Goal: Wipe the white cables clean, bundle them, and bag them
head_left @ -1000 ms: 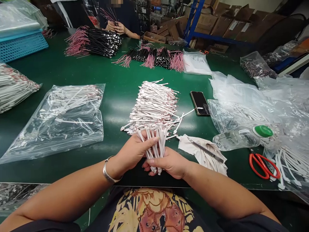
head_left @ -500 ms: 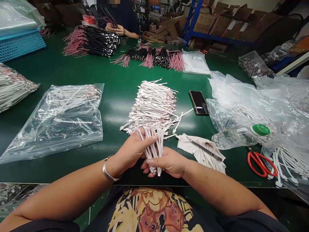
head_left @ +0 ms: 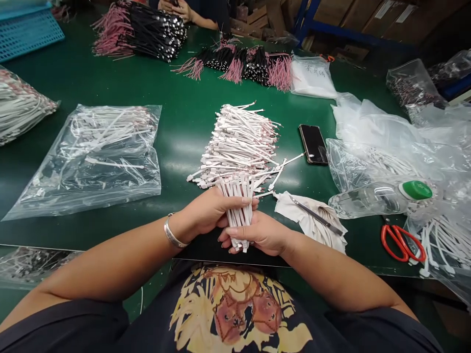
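Note:
A bundle of white cables (head_left: 238, 215) is held upright in both hands near the table's front edge. My left hand (head_left: 209, 208) wraps the upper part of it, thumb across the front. Lower down, my right hand (head_left: 259, 233) closes round the bottom part, its thumb also in front. Some fingers of both hands are hidden behind the bundle. Just beyond lies a large pile of white cables (head_left: 243, 142) with reddish ends, and a few loose ones stick out at its right side.
A clear bag of cables (head_left: 110, 152) lies left. Right are a phone (head_left: 313, 143), tweezers (head_left: 316, 215) on a cloth (head_left: 294, 206), a bottle (head_left: 371, 198), red scissors (head_left: 403, 242) and plastic bags (head_left: 382, 122). Behind, black and pink cables (head_left: 154, 32) and a person's hands (head_left: 180, 10).
The view has tilted down and shifted slightly left. The cables in my hands look more evenly gathered, and my left thumb lies further across them.

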`<move>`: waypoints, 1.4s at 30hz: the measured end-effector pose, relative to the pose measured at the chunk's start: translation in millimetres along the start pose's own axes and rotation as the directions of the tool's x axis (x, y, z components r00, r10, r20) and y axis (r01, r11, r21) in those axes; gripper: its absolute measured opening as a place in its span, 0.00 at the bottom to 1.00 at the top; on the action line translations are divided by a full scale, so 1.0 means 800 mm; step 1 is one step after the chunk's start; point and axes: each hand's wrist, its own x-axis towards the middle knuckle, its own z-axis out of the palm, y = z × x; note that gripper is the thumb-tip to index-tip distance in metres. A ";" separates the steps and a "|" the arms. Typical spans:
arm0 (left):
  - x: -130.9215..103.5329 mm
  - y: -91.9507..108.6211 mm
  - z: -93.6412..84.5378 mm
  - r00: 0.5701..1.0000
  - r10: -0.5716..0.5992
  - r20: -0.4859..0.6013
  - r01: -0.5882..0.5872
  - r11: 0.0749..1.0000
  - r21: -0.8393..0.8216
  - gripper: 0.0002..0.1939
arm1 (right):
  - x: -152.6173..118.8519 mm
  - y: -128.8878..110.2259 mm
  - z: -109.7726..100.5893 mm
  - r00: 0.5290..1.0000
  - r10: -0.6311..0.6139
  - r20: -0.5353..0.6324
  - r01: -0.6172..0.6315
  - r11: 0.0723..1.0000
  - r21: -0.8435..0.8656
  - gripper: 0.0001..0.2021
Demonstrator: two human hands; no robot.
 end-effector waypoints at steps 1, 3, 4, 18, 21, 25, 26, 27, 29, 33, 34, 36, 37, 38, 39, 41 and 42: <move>0.000 0.001 -0.001 1.000 -0.030 0.002 0.030 0.999 -0.032 0.12 | -0.001 -0.002 -0.001 1.000 0.011 0.012 -0.011 1.000 -0.008 0.22; 0.001 0.003 -0.003 0.997 -0.070 0.016 0.071 0.994 -0.088 0.11 | -0.002 -0.005 -0.002 0.998 0.045 0.036 -0.044 0.998 -0.035 0.21; 0.001 0.004 -0.004 0.997 -0.071 0.029 0.074 0.991 -0.112 0.11 | -0.002 -0.006 -0.003 0.997 0.064 0.041 -0.062 0.997 -0.047 0.21; 0.012 0.026 -0.023 0.953 0.163 0.256 -0.082 0.950 -0.300 0.19 | -0.010 -0.014 -0.005 0.999 0.008 0.035 -0.007 1.000 -0.018 0.21; 0.015 0.026 -0.024 0.952 0.162 0.258 -0.069 0.939 -0.336 0.18 | -0.013 -0.014 -0.006 0.994 0.049 0.097 -0.044 0.998 -0.050 0.22; 0.016 0.025 -0.025 0.949 0.132 0.286 -0.042 0.953 -0.299 0.18 | -0.012 -0.013 -0.006 0.995 0.051 0.085 -0.045 0.996 -0.072 0.22; 0.016 0.025 -0.024 0.951 0.128 0.282 -0.044 0.957 -0.286 0.18 | -0.011 -0.012 -0.006 0.996 0.048 0.076 -0.042 0.996 -0.075 0.22; 0.016 0.024 -0.023 0.954 0.125 0.272 -0.048 0.961 -0.274 0.17 | -0.010 -0.012 -0.007 0.997 0.044 0.066 -0.039 0.996 -0.078 0.21; 0.016 0.020 -0.020 0.962 0.102 0.253 -0.040 0.970 -0.240 0.17 | -0.007 -0.010 -0.007 0.999 0.031 0.044 -0.027 0.996 -0.087 0.21; 0.016 0.007 -0.012 0.977 0.044 0.206 -0.009 0.985 -0.170 0.18 | 0.000 -0.008 -0.008 1.000 0.004 0.009 -0.003 0.992 -0.124 0.17; 0.015 0.004 -0.011 0.979 0.036 0.202 -0.004 0.987 -0.158 0.19 | 0.001 -0.008 -0.008 1.000 0.001 0.009 0.000 0.991 -0.137 0.16; 0.013 -0.001 -0.007 0.980 0.026 0.195 0.002 0.990 -0.144 0.17 | 0.000 -0.010 -0.007 1.000 0.002 0.014 0.000 0.987 -0.158 0.16; 0.011 -0.002 -0.006 0.983 0.028 0.179 -0.003 0.990 -0.142 0.15 | -0.001 -0.012 -0.007 1.000 0.006 0.021 -0.003 0.985 -0.171 0.17; 0.009 -0.002 -0.004 0.987 0.042 0.153 -0.020 0.989 -0.147 0.13 | -0.003 -0.014 -0.007 1.000 0.007 0.023 -0.003 0.982 -0.188 0.18; 0.007 0.000 -0.004 0.990 0.065 0.122 -0.045 0.986 -0.159 0.12 | -0.006 -0.018 -0.007 1.000 0.001 0.018 0.003 0.977 -0.213 0.19; 0.005 0.004 -0.004 0.991 0.119 0.065 -0.103 0.972 -0.212 0.10 | -0.011 -0.025 -0.009 0.999 -0.035 -0.013 0.030 0.961 -0.277 0.20; 0.005 0.007 -0.006 0.989 0.143 0.041 -0.128 0.960 -0.249 0.09 | -0.012 -0.028 -0.011 0.997 -0.062 -0.036 0.048 0.951 -0.307 0.20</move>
